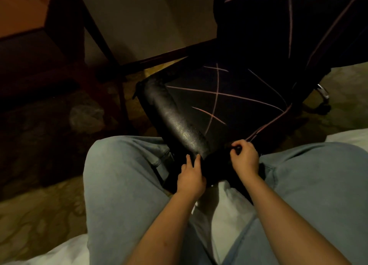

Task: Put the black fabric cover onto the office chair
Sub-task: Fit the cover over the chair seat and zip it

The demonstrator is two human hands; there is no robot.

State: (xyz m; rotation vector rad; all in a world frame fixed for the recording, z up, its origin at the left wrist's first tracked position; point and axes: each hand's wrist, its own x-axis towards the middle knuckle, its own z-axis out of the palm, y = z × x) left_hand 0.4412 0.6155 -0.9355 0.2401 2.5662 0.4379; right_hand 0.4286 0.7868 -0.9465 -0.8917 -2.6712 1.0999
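Inspector A: Count?
Inspector B: One black fabric cover with pink lines (229, 97), stretched over one black cracked-leather office chair (179, 123); the seat's front-left edge is bare.
Inspector A: Hands?
Inspector B: Two: right hand (244, 158) curled, pinching the cover's hem; left hand (191, 177) fingers nearly straight, pressing bare leather.

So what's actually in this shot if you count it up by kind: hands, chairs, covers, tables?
Hands: 2, the left hand and the right hand
Chairs: 1, the office chair
Covers: 1, the black fabric cover
Tables: 1, the wooden table
Total: 5
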